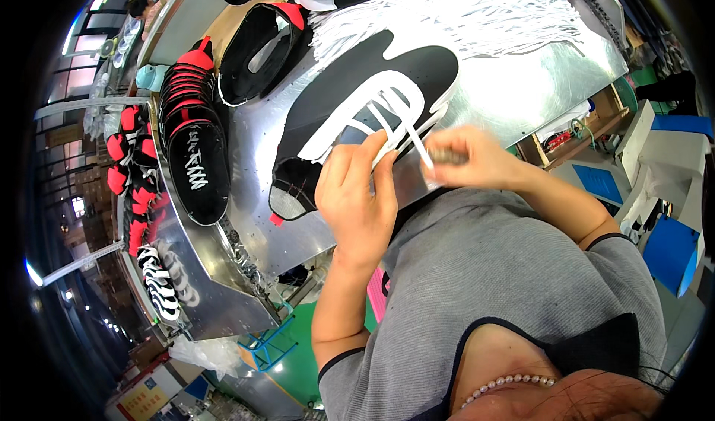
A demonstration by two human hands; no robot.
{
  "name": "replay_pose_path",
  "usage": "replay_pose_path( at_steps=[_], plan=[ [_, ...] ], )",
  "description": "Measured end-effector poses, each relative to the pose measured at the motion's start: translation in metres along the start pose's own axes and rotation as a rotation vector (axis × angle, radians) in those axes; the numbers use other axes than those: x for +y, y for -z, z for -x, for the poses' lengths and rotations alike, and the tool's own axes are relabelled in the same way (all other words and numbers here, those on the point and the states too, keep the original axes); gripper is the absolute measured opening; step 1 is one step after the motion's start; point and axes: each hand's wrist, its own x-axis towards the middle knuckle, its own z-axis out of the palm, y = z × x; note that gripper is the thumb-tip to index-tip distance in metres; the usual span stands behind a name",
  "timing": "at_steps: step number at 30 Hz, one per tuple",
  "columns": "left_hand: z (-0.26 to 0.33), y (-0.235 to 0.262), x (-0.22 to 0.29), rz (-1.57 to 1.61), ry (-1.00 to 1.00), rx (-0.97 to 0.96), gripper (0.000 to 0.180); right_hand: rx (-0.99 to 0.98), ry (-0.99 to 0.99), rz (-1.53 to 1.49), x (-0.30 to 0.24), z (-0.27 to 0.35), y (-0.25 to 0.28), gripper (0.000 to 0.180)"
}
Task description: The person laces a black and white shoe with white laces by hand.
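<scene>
A black shoe upper (328, 97) with a white lacing panel (339, 119) lies on the metal bench under my hands. White shoelace (414, 139) runs across its opening in slanting strands. My left hand (357, 198) pinches the near edge of the upper, thumb and fingers pressed together by the lace. Just right of it, my right hand (473, 157) closes on a length of the shoelace pulled taut from the panel. Something brownish at those right fingers is smeared by motion. At the upper's left end is a grey-lined heel with a red tab (276, 218).
A heap of white laces (447, 19) covers the back of the metal bench (514, 101). Left stand a nested row of black-and-red uppers (195, 134) and another black-and-red upper (257, 56). An open drawer (573, 131) sits right, below the bench edge.
</scene>
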Motion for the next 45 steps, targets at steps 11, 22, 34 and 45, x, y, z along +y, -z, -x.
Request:
replay_pose_path(
  at_steps=[11, 22, 34, 45],
  plan=[
    [0.002, -0.029, -0.036, 0.028, 0.273, -0.308, 0.022, 0.216, 0.097, 0.104, -0.007, -0.023, 0.021, 0.011],
    [-0.004, -0.021, -0.006, 0.190, 0.143, -0.135, 0.019, 0.341, -0.068, 0.044, 0.022, -0.016, -0.002, 0.021],
    [0.003, -0.029, -0.037, 0.086, 0.281, -0.347, 0.023, 0.141, 0.127, 0.229, -0.001, -0.009, 0.018, 0.013],
    [-0.003, -0.030, -0.038, 0.208, 0.447, -0.386, 0.029, 0.349, 0.374, 0.421, 0.005, -0.058, 0.027, 0.014]
  ],
)
